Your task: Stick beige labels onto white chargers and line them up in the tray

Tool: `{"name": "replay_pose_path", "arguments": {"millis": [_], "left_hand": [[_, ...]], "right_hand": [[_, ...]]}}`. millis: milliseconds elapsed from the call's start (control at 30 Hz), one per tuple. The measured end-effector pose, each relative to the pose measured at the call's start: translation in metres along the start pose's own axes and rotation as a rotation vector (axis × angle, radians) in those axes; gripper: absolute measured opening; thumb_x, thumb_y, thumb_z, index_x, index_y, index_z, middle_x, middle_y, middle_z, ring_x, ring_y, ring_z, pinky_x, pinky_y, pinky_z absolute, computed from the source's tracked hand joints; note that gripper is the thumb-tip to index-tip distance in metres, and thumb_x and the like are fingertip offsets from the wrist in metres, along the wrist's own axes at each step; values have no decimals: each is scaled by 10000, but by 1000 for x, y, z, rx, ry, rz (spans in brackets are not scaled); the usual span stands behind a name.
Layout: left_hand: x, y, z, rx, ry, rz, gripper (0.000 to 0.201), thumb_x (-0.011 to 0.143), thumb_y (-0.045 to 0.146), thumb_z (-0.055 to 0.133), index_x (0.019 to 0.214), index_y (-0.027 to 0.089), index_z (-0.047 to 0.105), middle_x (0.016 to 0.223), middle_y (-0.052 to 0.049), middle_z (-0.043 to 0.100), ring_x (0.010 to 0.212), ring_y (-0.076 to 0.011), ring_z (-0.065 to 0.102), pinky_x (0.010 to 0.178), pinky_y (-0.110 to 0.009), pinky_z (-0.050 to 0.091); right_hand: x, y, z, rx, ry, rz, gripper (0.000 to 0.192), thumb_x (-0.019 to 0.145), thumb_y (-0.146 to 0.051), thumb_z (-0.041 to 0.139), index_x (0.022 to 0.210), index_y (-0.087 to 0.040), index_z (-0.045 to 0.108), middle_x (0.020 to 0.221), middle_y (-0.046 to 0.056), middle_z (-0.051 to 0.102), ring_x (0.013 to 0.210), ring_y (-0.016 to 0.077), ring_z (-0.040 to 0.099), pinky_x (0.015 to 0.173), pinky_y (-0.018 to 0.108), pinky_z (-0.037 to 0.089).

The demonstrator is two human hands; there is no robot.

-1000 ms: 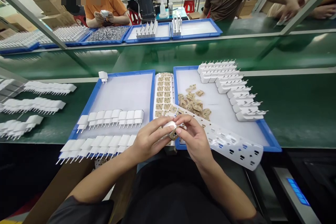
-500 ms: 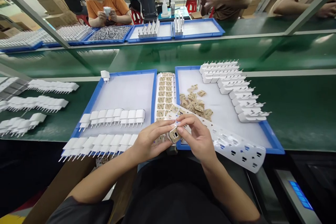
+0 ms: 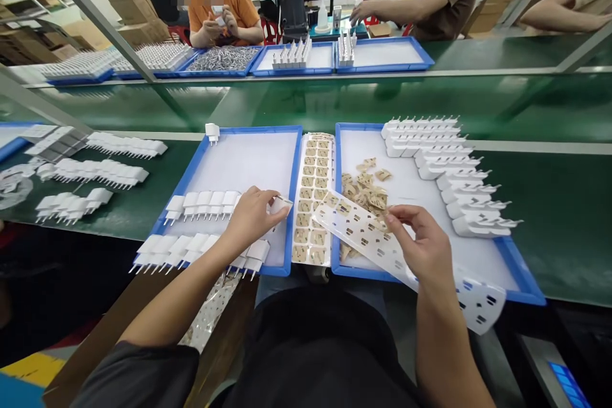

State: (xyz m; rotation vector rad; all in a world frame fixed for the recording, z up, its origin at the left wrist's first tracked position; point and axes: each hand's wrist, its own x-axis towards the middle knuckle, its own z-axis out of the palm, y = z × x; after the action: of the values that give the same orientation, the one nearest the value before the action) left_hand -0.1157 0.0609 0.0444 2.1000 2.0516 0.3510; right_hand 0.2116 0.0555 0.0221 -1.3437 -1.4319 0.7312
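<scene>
Left hand (image 3: 249, 217) gripped white plug adapter (image 3: 280, 204) at right end of adapter row (image 3: 205, 202) in left blue tray (image 3: 289, 204) — placing step, judged. Right hand (image 3: 421, 248), grip loose and empty, over label sheet (image 3: 363, 233) — next likely needs fresh label pinched.

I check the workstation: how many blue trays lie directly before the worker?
2: left tray under the left hand, right tray under the right hand. A blue edge far left may be another.
</scene>
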Motion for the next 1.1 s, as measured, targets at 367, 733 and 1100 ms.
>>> {"name": "replay_pose_path", "arguments": {"millis": [367,733,1100], "left_hand": [[3,-10,18,73,115,50,333,961,401,528,1111,150,688,1177,-158,708,1179,-370,535,978,-555,482],[0,-18,17,181,58,-8,359,976,357,510,1258,161,618,1403,-185,571,1270,-394,477,989,-577,469],[-10,-9,-2,101,26,212,354,981,402,518,1243,199,642,1382,-140,603,1253,-371,497,1000,-563,463]], "right_hand": [[-2,16,-1,-87,33,19,253,872,-466,708,973,-234,711,908,50,736,822,213,688,819,392,585],[-3,15,-2,-121,-4,-5,236,888,-456,682,961,-233,713,902,49,749,803,214,704,807,382,607],[15,38,-37,-486,129,-144,226,920,-372,587,996,-208,724,965,111,735,891,284,699,823,467,584]]}}
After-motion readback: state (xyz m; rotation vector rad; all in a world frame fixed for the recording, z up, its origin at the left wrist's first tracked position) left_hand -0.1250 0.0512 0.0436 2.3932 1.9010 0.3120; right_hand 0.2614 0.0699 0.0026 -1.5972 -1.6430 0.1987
